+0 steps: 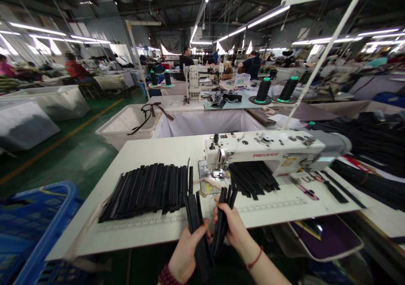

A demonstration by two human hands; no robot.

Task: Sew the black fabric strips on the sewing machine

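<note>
My left hand (185, 253) is closed round a bundle of black strips (196, 230) at the front edge of the white table (148, 232). Beside it, my right hand (232, 224) grips a second bundle of black strips (221, 221), their upper ends fanned out. Both bundles stand roughly upright, close together. A wide row of black strips (148, 188) lies on the table to the left. More black strips (253, 177) lie beneath the arm of the white sewing machine (247, 150), whose needle area is just beyond my hands.
Pink-handled snips (305, 189) and a dark brush-like tool (335, 191) lie right of the machine. A blue basket (57, 188) stands at the left. Behind the table is a cloth-lined bin (205, 122). Black material (373, 150) is piled at the right. People sit farther back.
</note>
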